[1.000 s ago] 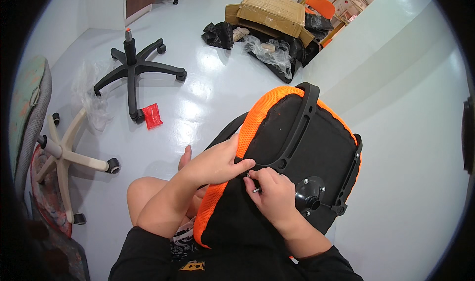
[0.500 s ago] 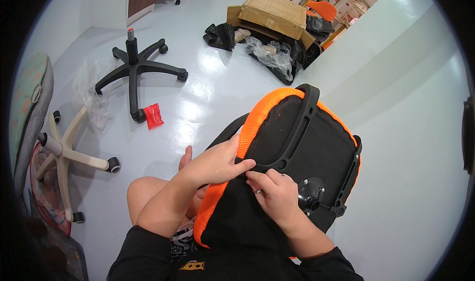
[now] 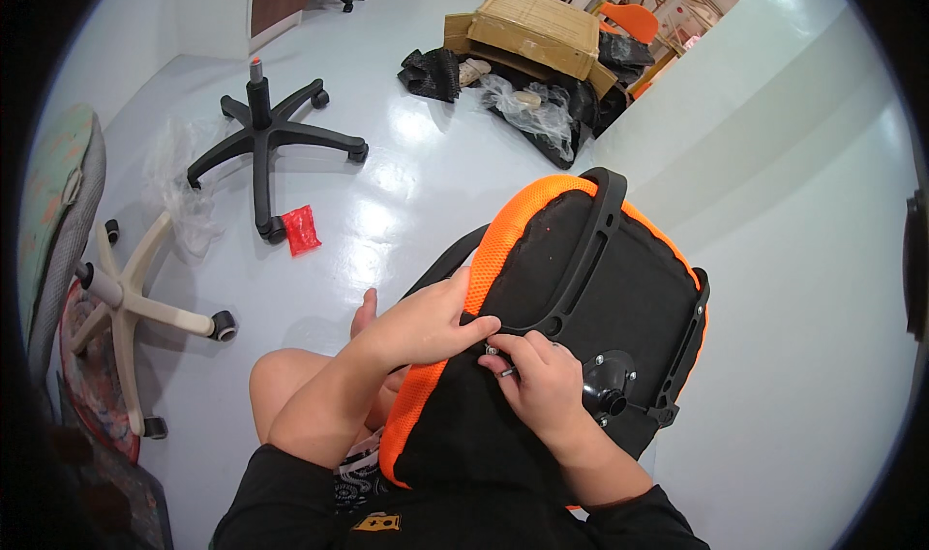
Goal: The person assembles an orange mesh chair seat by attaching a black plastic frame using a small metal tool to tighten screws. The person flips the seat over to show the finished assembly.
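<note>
An upturned chair seat (image 3: 464, 424) with a black underside and orange mesh edge (image 3: 498, 245) leans over my lap. My left hand (image 3: 431, 320) clasps the near end of a black armrest (image 3: 585, 260) at the seat's left edge. Its thumb lies on top, and its other fingers are hidden beyond the edge. Close beside that thumb, my right hand (image 3: 537, 376) pinches a small silver bolt (image 3: 491, 350) by the armrest's end. A short dark piece (image 3: 508, 371) also shows between its fingers; I cannot tell its kind. A second armrest (image 3: 685, 347) is on the right side.
A round black mount (image 3: 608, 381) is screwed to the underside. On the floor stand a black five-legged chair base (image 3: 261, 134) and a cream one (image 3: 126, 298). A red packet (image 3: 302, 231) lies near the black base. Farther back are a cardboard box (image 3: 537, 28) and plastic wrapping (image 3: 527, 105).
My right hand's fingers have shifted slightly, and the silver bolt shows now between them and the left thumb. The left hand keeps its hold on the armrest end.
</note>
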Available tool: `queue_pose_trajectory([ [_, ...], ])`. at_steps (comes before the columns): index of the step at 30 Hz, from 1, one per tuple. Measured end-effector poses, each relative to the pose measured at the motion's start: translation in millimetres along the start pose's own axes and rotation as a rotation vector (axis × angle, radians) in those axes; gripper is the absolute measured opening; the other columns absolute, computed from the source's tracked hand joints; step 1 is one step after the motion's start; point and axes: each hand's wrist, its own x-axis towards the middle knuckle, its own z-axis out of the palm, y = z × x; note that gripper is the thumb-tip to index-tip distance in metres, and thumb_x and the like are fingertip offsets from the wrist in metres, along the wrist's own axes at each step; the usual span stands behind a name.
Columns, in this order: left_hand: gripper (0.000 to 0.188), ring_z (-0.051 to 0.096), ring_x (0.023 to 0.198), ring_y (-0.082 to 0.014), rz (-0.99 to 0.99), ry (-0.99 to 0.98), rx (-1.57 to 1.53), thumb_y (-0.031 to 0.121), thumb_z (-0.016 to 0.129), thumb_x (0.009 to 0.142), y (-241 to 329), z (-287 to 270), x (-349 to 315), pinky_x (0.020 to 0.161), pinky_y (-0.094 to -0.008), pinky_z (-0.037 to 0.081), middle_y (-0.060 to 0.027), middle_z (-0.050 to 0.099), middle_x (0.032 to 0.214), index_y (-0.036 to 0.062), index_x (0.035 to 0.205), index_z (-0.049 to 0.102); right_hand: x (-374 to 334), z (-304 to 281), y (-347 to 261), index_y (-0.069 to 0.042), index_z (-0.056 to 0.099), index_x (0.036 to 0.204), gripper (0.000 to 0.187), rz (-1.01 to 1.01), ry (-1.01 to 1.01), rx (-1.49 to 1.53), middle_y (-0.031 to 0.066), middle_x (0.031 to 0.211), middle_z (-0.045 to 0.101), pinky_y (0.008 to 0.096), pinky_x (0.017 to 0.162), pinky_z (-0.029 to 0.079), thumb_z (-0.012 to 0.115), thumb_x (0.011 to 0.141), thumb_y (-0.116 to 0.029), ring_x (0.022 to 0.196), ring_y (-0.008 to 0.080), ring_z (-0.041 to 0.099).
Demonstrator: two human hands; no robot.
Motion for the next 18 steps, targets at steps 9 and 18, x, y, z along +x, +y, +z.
queue_pose_trajectory([
  [9, 0.061, 0.062, 0.081, -0.0399, 0.050, 0.024, -0.057, 0.032, 0.063, 0.082, -5.8, 0.6, 0.3, 0.074, -0.0423, 0.048, -0.0279, 0.061, 0.090, -0.0094, 0.121, 0.040, 5.2, 0.3, -2.8, -0.010, 0.061, 0.082, 0.026, -0.001, -0.060, -0.022, 0.0033, 0.067, 0.057, 0.0323, 0.049, 0.043, 0.077, 0.072, -0.027, 0.054, 0.0230, 0.056],
  [18, 0.063, 0.062, 0.075, -0.0368, -0.001, -0.002, 0.009, 0.035, 0.063, 0.083, 4.7, -1.5, -0.9, 0.070, -0.0416, 0.048, -0.0274, 0.061, 0.085, -0.0117, 0.119, 0.041, 5.9, -9.1, 1.9, -0.011, 0.063, 0.087, 0.027, -0.071, -0.060, -0.034, 0.0013, 0.067, 0.053, 0.0294, 0.051, 0.041, 0.078, 0.070, -0.024, 0.053, 0.0184, 0.054],
])
